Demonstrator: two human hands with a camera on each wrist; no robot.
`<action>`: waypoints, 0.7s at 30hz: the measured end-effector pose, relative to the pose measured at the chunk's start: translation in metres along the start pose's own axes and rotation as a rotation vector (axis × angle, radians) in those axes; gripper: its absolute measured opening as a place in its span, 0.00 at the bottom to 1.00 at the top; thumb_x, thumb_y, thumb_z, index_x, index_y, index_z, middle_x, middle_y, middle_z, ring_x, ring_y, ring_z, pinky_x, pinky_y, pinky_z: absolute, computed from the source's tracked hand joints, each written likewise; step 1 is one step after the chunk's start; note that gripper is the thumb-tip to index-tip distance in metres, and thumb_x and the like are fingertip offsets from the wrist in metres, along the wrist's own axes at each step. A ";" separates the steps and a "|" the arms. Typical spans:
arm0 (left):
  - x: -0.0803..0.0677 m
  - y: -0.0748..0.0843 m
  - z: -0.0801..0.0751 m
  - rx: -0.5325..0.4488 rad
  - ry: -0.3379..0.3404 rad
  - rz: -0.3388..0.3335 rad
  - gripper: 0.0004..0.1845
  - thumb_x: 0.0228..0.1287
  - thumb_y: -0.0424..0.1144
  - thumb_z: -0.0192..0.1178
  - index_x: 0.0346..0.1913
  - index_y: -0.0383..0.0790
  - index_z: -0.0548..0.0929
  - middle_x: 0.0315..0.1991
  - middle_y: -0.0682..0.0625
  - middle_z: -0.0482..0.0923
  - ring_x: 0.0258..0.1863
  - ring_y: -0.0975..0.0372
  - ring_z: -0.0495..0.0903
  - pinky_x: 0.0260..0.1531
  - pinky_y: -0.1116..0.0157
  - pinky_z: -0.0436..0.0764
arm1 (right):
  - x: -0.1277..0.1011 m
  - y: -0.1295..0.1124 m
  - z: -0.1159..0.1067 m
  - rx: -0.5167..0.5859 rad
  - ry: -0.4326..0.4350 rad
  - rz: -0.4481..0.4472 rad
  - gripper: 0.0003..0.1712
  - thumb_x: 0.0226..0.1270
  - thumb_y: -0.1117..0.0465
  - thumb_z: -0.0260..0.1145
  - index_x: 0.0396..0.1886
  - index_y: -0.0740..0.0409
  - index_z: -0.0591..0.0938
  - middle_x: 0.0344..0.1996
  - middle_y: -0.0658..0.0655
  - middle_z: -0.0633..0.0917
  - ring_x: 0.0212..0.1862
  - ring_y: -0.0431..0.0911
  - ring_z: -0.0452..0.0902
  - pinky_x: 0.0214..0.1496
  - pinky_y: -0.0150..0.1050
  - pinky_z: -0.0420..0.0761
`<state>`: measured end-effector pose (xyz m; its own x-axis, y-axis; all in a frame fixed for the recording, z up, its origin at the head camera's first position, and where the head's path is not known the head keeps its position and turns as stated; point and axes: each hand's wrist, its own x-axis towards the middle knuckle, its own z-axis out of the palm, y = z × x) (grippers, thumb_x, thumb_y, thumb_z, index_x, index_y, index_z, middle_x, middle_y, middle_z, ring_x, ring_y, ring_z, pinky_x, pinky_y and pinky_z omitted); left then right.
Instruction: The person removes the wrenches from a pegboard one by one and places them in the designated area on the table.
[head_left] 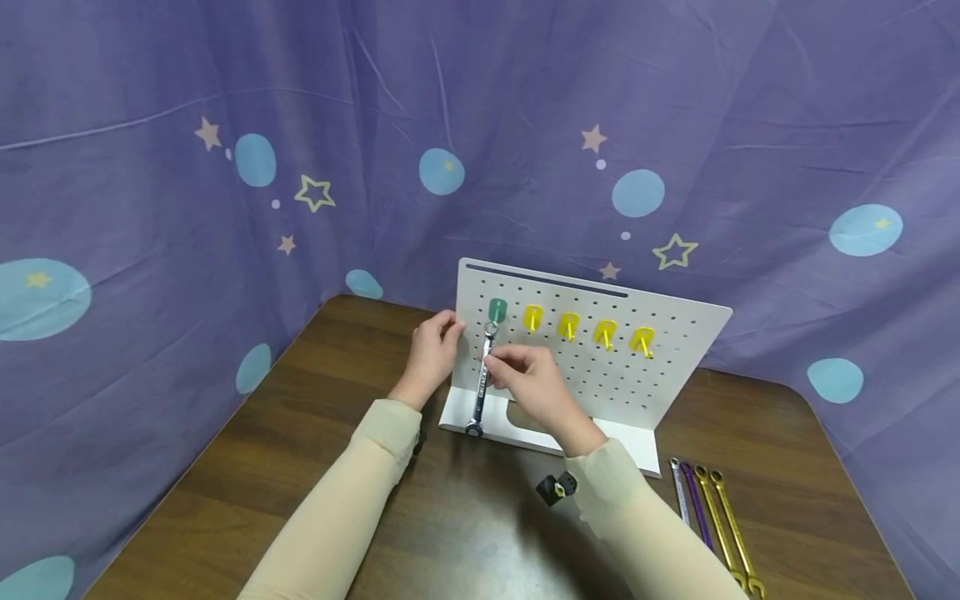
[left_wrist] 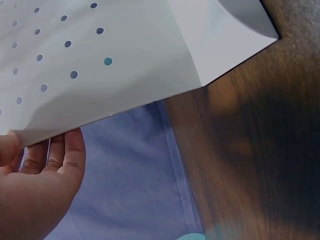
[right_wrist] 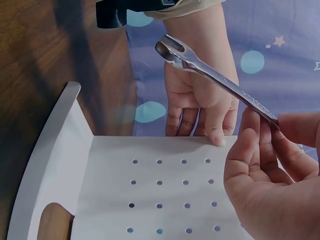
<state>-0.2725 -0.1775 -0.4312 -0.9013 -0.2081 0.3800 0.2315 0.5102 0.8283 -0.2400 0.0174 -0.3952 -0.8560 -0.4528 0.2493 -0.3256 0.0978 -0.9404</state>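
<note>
My left hand (head_left: 431,354) grips the left edge of the white pegboard (head_left: 693,342), thumb in front and fingers behind, as the left wrist view shows. Between thumb and fingertips, my right hand (head_left: 536,383) pinches a silver combination wrench (right_wrist: 225,82) near its upper part. The wrench slants down in front of the board; its upper ring is right at the tip of the green hook (head_left: 497,310). Its lower end overlaps the front edge of the board's base. In the right wrist view its upper ring is hidden behind my right hand.
Several yellow hooks (head_left: 567,326) run in a row to the right of the green one. On the wooden table (head_left: 300,400), right of the board, lie a silver wrench (head_left: 679,490), a purple wrench (head_left: 696,504) and two gold wrenches (head_left: 731,521). A purple curtain (head_left: 525,208) hangs behind.
</note>
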 end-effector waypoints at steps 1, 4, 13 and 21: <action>0.000 0.000 0.000 -0.001 0.000 0.000 0.06 0.76 0.33 0.58 0.43 0.33 0.83 0.36 0.42 0.84 0.36 0.53 0.79 0.38 0.56 0.78 | -0.001 0.001 -0.001 -0.005 0.003 -0.001 0.09 0.74 0.65 0.66 0.43 0.67 0.88 0.33 0.58 0.87 0.34 0.52 0.82 0.41 0.45 0.85; 0.000 0.000 0.001 -0.006 0.001 0.006 0.06 0.76 0.33 0.58 0.43 0.33 0.83 0.36 0.41 0.83 0.36 0.52 0.79 0.38 0.55 0.78 | -0.006 0.005 -0.005 -0.023 0.012 -0.002 0.09 0.74 0.64 0.66 0.42 0.65 0.89 0.30 0.57 0.86 0.34 0.52 0.82 0.40 0.44 0.84; 0.001 0.000 0.000 -0.009 -0.009 0.001 0.06 0.76 0.33 0.58 0.40 0.33 0.82 0.33 0.42 0.81 0.33 0.53 0.76 0.34 0.57 0.75 | -0.023 0.011 -0.025 -0.015 0.056 0.072 0.10 0.72 0.64 0.68 0.44 0.68 0.88 0.32 0.57 0.87 0.35 0.52 0.83 0.42 0.50 0.85; 0.002 -0.002 0.002 -0.010 -0.004 -0.012 0.07 0.76 0.32 0.58 0.38 0.33 0.81 0.32 0.42 0.79 0.33 0.53 0.75 0.35 0.58 0.75 | -0.037 0.021 -0.046 -0.051 0.082 0.118 0.10 0.73 0.62 0.68 0.44 0.66 0.88 0.34 0.59 0.86 0.37 0.52 0.81 0.43 0.44 0.84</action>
<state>-0.2751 -0.1771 -0.4328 -0.9053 -0.2109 0.3688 0.2246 0.4993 0.8368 -0.2333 0.0771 -0.4138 -0.9189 -0.3614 0.1579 -0.2391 0.1923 -0.9518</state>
